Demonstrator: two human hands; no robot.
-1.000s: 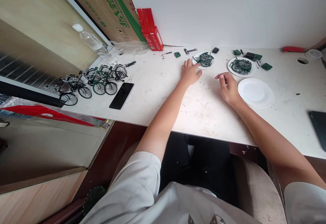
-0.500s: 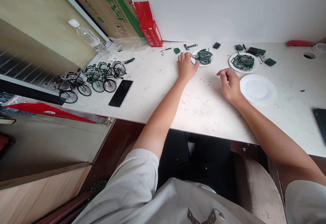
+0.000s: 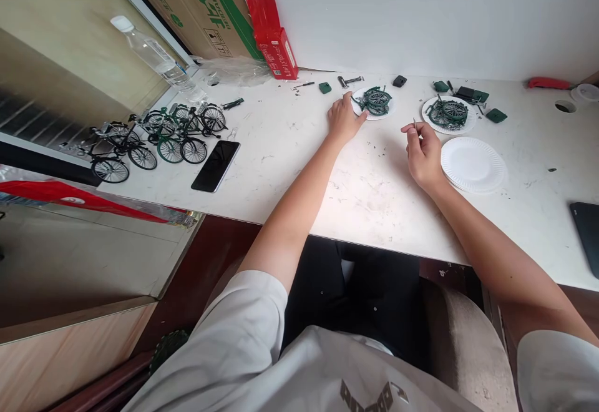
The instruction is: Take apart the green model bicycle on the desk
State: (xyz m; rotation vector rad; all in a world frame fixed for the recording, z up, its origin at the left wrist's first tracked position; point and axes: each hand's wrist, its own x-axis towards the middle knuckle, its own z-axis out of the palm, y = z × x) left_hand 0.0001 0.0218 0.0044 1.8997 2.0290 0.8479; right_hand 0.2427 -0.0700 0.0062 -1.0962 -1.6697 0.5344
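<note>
My left hand is closed on the left rim of a small white paper plate, thumb at the near side and fingers at the far side. On that plate lie dark green miniature bicycle parts, wheels among them. My right hand is raised a little over the table, thumb and forefinger pinched together. A thin, short metallic piece sticks up from the pinch, too small to name. Behind this hand stands a second paper plate with more green bicycle parts.
Stacked paper plates sit beside my right wrist. Assembled miniature bicycles, a phone and a plastic bottle are at left. At the back are a red box, a metal tool and green pieces.
My right hand's fingertips have tilted, and the thin metallic piece now points upward. My left hand stays at the plate. The view has shifted slightly.
</note>
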